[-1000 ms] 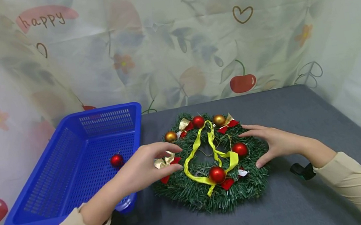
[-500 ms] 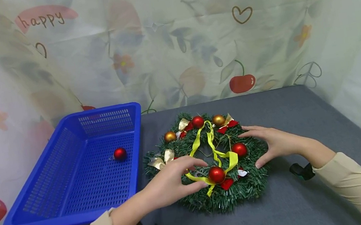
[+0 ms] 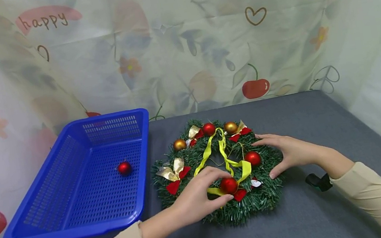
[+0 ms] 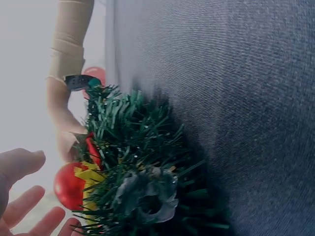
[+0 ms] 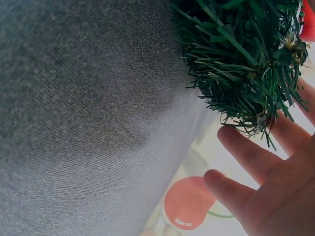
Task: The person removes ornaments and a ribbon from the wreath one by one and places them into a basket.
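A green tinsel wreath (image 3: 247, 208) lies flat on the grey table, trimmed with red and gold balls, bows and a yellow ribbon (image 3: 243, 170). My left hand (image 3: 196, 197) reaches over its front left part. Thumb and fingers are spread around the front red ball (image 3: 228, 185); the left wrist view shows the thumb apart from this red ball (image 4: 68, 186). At the wreath's right edge is my right hand (image 3: 291, 149), its fingers extended against the greenery. In the right wrist view, fingertips (image 5: 229, 133) reach the green needles (image 5: 241, 64).
To the left stands a blue plastic basket (image 3: 58, 236) with a loose red ball (image 3: 124, 168) inside. A printed curtain (image 3: 173, 48) hangs behind the table. A gold and red bow (image 3: 174, 174) sits on the wreath's left side, beside the left hand.
My left hand has come from beside the basket, rightward and toward me across the wreath, to the front red ball. In the basket, the loose ball has rolled about. The right hand has stayed put.
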`<state>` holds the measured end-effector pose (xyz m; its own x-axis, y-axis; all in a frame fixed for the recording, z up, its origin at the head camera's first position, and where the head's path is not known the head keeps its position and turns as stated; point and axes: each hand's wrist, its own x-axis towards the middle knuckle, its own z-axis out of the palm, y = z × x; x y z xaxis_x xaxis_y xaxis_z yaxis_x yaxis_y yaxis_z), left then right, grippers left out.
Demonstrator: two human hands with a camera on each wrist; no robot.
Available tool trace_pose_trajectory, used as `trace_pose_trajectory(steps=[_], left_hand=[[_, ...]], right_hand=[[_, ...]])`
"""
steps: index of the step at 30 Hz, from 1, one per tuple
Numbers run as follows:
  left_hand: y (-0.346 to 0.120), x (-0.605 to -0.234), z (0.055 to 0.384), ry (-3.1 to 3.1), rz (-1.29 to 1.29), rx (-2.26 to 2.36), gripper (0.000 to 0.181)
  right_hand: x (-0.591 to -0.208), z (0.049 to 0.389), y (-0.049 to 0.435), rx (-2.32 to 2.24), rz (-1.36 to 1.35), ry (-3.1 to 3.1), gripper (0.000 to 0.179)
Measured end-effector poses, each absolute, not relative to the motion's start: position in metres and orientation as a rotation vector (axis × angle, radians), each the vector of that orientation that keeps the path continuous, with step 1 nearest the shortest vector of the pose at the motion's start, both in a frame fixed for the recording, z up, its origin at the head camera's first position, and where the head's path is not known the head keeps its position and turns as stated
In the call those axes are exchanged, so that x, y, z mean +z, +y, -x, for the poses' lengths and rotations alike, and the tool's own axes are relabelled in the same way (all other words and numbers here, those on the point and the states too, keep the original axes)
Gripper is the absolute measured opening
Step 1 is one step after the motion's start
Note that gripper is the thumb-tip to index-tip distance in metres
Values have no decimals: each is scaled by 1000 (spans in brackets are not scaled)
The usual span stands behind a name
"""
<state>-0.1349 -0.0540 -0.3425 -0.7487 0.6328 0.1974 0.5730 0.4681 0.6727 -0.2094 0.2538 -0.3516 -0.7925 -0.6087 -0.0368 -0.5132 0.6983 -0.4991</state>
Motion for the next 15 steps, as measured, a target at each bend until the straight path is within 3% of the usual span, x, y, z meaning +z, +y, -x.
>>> trace_pose_trajectory(steps=[15], left_hand=[[-43,-355,140,2625,-1014,1172,35]], right_hand=[[-352,210,254,-693,879,2710,87]])
